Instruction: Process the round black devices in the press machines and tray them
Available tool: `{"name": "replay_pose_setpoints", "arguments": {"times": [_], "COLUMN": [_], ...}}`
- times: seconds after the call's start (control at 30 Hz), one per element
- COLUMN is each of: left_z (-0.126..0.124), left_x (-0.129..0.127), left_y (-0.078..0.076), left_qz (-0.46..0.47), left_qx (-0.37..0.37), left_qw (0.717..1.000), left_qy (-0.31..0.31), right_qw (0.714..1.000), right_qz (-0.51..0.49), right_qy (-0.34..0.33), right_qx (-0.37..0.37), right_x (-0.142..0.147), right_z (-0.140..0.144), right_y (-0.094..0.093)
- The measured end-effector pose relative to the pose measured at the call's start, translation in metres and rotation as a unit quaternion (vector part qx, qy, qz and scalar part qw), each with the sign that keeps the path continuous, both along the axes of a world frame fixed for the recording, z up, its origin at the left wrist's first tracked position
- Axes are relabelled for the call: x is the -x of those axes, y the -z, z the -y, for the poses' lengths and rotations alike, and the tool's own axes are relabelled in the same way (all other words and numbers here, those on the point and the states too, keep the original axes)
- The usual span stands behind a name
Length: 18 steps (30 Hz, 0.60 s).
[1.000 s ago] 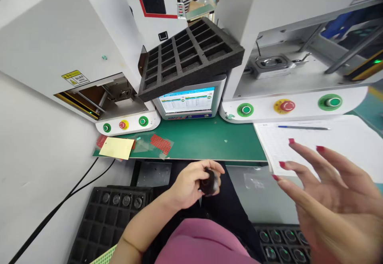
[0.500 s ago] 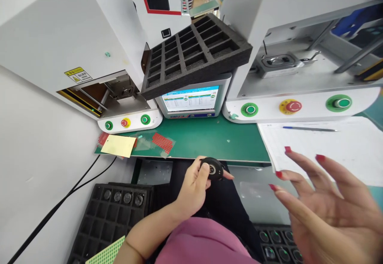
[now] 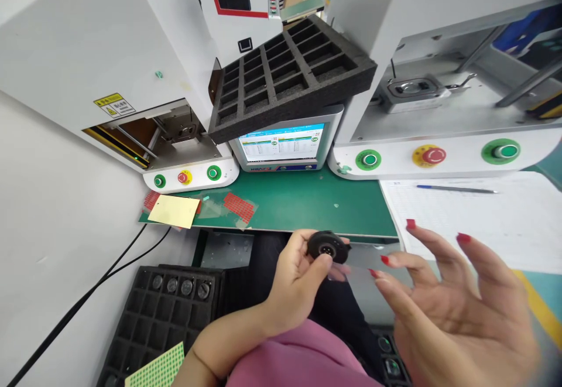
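Observation:
My left hand [image 3: 296, 276] grips a small black round part [image 3: 327, 246], with its metal-pinned face turned up, above my lap just in front of the green mat [image 3: 302, 202]. My right hand [image 3: 452, 311] is close to the part's right side with its fingers spread. Its thumb and forefinger tips pinch a thin clear film [image 3: 355, 261] that reaches up to the part.
Two white machines with green and red buttons flank a small screen [image 3: 283, 144], and an empty black foam tray [image 3: 290, 74] leans on top of it. Paper sheets with a pen [image 3: 456, 189] lie at the right. Black trays holding round parts sit low at the left [image 3: 162, 311] and low at the right [image 3: 389, 358].
My left hand has lifted the black part from my lap and turned its face upward. My right hand has moved left toward it, bringing the clear film along.

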State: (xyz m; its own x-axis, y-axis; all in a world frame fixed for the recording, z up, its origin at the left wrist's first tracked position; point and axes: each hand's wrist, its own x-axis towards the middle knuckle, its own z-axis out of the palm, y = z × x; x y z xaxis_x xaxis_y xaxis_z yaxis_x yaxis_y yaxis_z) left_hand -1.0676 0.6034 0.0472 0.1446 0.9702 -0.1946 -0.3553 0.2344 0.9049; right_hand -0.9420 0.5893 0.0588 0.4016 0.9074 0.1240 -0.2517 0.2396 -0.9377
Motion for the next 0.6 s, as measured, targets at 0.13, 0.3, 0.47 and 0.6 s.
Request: {"name": "replay_pose_setpoints", "arguments": {"times": [0.13,0.3,0.47,0.6], "left_z": [-0.001,0.004,0.012,0.013], "left_x": [-0.001,-0.002,-0.002,-0.003], "left_y": [0.001,0.004,0.011,0.007], "left_qz": [0.022,-0.033,-0.022,-0.044], "left_qx": [0.018,-0.005,-0.068,-0.116], "left_qw": [0.999,0.999,0.997,0.992], "left_qy": [0.019,0.01,-0.017,-0.012], "right_qw": [1.0,1.0,1.0,0.999], "right_qz": [-0.008,-0.006,-0.027,-0.037], "right_qy": [-0.002,-0.001,-0.015,-0.021], "right_qx": [0.01,0.001,0.004,0.004], "right_x": [0.0,0.002,0.007,0.011], "right_z": [0.0,-0.003,-0.005,-0.006], "right_y": [0.001,0.009,0.012,0.01]}}
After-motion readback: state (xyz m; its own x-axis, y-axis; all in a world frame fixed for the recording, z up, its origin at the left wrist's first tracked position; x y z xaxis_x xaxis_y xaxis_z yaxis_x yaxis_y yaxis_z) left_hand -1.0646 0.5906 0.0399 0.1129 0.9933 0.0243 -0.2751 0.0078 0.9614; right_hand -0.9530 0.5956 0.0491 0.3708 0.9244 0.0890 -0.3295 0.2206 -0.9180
